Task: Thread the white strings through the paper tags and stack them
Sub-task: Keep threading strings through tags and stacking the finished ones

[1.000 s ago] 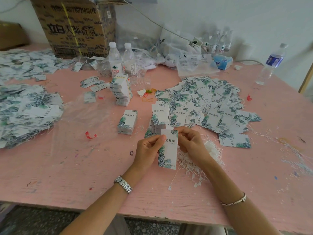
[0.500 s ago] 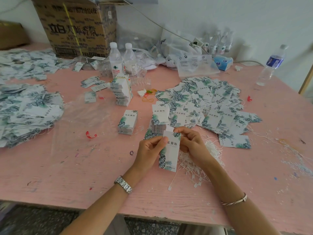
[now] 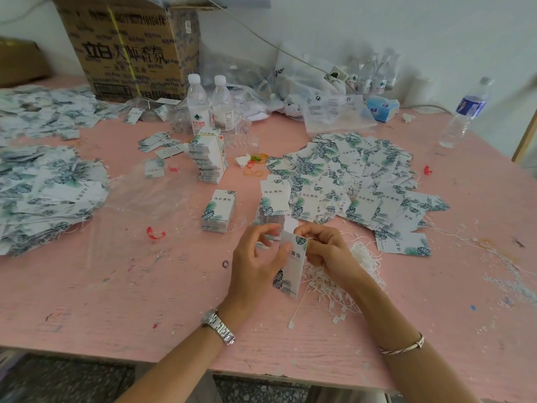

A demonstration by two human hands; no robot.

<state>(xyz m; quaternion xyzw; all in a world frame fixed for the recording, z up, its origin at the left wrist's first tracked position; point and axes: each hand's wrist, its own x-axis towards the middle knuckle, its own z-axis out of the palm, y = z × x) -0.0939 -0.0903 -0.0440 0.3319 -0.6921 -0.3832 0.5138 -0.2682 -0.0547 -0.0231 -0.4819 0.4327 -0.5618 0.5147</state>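
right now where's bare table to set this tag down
Free: pink table front-left, between the big tag pile, the small tag stack and your left hand; also front-right past the loose strings. Crowded: the tag spread beyond your right hand, the bottles behind.

Left hand [image 3: 255,257] pinches a tag [image 3: 292,271] by its left edge, thumb on the printed face. The tag is upright, held above the pink surface [image 3: 116,301]. Right hand [image 3: 328,245] is at the tag's top right corner, fingers curled, pinching a thin white string [image 3: 298,306]. The string hangs below the tag, its end on the surface. String pile [image 3: 363,257] just right of the hands. Behind the hands sits a tag stack [image 3: 273,199], with a short stack [image 3: 218,210] to its left and a taller stack [image 3: 209,158] farther back. Wide spread of tags [image 3: 363,175] to the right, heap [image 3: 43,193] to the left. Two bottles [image 3: 197,103] and a box [image 3: 130,48] at the back. Watch [image 3: 219,327] on left wrist, bangle [image 3: 404,346] on right.
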